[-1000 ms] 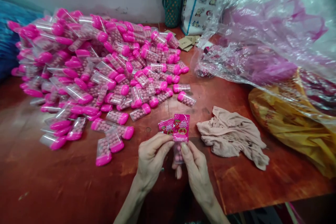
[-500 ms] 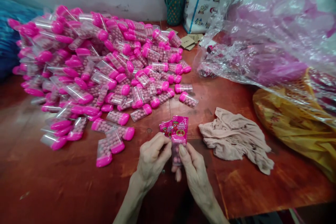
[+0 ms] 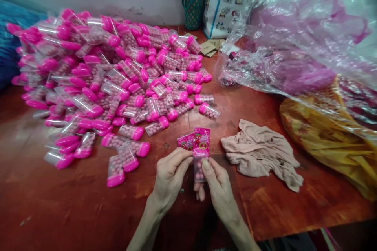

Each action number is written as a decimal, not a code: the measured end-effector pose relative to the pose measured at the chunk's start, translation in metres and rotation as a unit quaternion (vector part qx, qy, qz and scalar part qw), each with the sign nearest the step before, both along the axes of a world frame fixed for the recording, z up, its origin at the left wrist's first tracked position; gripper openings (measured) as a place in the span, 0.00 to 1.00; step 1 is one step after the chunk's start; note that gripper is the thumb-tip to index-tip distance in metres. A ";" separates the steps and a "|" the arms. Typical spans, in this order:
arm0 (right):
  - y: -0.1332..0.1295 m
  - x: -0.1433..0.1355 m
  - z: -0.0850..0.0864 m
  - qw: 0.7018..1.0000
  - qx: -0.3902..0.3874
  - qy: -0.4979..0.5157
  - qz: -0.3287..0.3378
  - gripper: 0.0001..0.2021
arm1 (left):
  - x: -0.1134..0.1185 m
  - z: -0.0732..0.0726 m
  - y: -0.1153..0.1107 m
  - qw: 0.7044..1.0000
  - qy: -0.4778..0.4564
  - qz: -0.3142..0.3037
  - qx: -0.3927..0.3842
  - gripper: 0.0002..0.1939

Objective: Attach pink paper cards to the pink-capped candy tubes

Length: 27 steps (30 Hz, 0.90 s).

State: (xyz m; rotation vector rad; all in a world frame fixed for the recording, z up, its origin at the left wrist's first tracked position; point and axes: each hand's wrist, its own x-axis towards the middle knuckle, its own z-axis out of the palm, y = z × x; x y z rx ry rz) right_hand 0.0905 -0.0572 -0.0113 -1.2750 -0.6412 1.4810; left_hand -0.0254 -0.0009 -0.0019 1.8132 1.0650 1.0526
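Note:
Low in the middle of the head view, my right hand (image 3: 218,176) grips a clear candy tube (image 3: 199,170) of pink balls. Its thumb presses on the front and some fingertips show beneath. A pink printed label (image 3: 201,138) with a strawberry picture stands up from the tube's top end. My left hand (image 3: 172,170) is closed in a pinch at the left edge where tube and label meet. A second printed label (image 3: 185,141) sticks out behind the left fingers; its lower part is hidden.
A big heap of pink-capped candy tubes (image 3: 118,74) covers the table's left and back. To the right lie a beige cloth (image 3: 262,153), a yellow bag (image 3: 318,133) and clear plastic wrapping (image 3: 288,55). Cardboard pieces (image 3: 208,48) and a white bag (image 3: 225,4) are near the wall.
The view has shifted slightly. Both hands keep their hold on tube and label, and the left fingertips have moved a little at the tube's edge.

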 end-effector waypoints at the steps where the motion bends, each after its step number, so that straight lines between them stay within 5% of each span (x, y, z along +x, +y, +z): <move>1: -0.001 0.000 0.000 1.000 -0.003 0.007 0.006 0.15 | -0.001 -0.001 0.000 1.000 0.008 -0.004 0.017 0.08; 9: -0.002 -0.002 -0.004 0.999 -0.010 0.031 0.022 0.15 | -0.007 -0.001 0.001 0.994 0.088 -0.041 0.046 0.07; 20: -0.002 -0.007 -0.005 1.000 0.006 0.014 0.027 0.16 | -0.003 0.003 -0.001 0.992 0.130 0.001 0.004 0.09; 27: -0.004 -0.011 -0.006 0.999 0.022 -0.042 -0.026 0.14 | 0.000 0.004 -0.003 0.993 0.119 0.011 0.003 0.09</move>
